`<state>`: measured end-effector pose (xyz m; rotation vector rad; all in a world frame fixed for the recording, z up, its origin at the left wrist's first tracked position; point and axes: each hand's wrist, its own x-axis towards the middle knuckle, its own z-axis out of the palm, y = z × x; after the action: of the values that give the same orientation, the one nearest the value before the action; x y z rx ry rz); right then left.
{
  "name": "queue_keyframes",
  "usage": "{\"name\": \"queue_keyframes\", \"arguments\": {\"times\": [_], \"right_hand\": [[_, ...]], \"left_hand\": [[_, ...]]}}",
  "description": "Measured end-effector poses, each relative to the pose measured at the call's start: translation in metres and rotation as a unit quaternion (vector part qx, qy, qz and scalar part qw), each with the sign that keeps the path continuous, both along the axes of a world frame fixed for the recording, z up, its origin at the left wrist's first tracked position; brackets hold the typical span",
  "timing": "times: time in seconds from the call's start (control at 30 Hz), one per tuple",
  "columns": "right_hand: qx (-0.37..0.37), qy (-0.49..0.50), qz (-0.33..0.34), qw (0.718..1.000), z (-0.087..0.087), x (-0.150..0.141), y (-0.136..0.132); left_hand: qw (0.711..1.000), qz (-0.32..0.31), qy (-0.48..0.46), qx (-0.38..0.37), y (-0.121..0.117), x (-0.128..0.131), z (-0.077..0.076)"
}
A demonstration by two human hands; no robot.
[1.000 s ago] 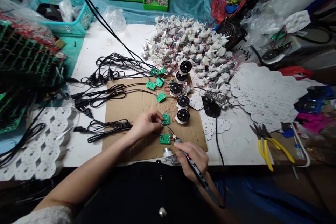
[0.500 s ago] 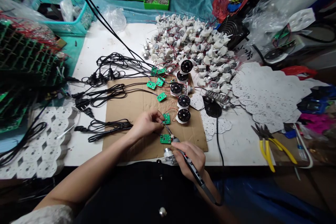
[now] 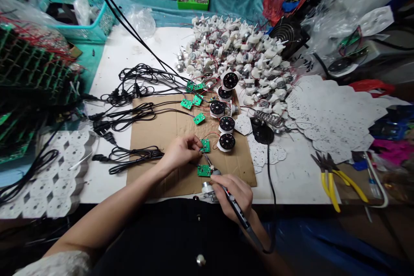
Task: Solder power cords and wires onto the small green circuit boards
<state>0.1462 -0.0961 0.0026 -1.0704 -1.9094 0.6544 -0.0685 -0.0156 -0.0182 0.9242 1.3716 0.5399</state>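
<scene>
My right hand (image 3: 236, 194) grips a soldering iron (image 3: 239, 212) like a pen. Its tip points up and left to the lower edge of a small green circuit board (image 3: 205, 145). At that board's left edge, the thumb and fingers of my left hand (image 3: 181, 153) are pinched together; what they hold is hidden. A black power cord (image 3: 137, 154) runs toward this hand from the left. Another green circuit board (image 3: 203, 170) lies just below, beside the iron's metal end. Near my right fingers sits a white-and-metal motor-like part (image 3: 208, 189), partly covered.
Cardboard (image 3: 168, 131) lies under the work. Black round dials (image 3: 227, 141) stand right of the boards. A soldering iron stand (image 3: 261, 131), yellow-handled pliers (image 3: 330, 181) and stacked white plates (image 3: 333, 116) are farther right. Behind is a heap of white parts (image 3: 239, 56).
Both hands and the soldering iron hold nearly the same place. The view has shifted very slightly.
</scene>
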Motion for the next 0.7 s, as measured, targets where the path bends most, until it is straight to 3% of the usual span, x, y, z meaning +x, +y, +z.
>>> {"name": "queue_keyframes", "arguments": {"times": [0.33, 0.7], "right_hand": [[0.01, 0.014, -0.02, 1.0, 0.0, 0.007, -0.002], [0.027, 0.01, -0.033, 0.999, 0.001, 0.015, -0.004]], "left_hand": [[1.0, 0.003, -0.006, -0.012, 0.002, 0.001, 0.009], [1.0, -0.008, 0.004, 0.005, 0.0, -0.001, 0.003]]}}
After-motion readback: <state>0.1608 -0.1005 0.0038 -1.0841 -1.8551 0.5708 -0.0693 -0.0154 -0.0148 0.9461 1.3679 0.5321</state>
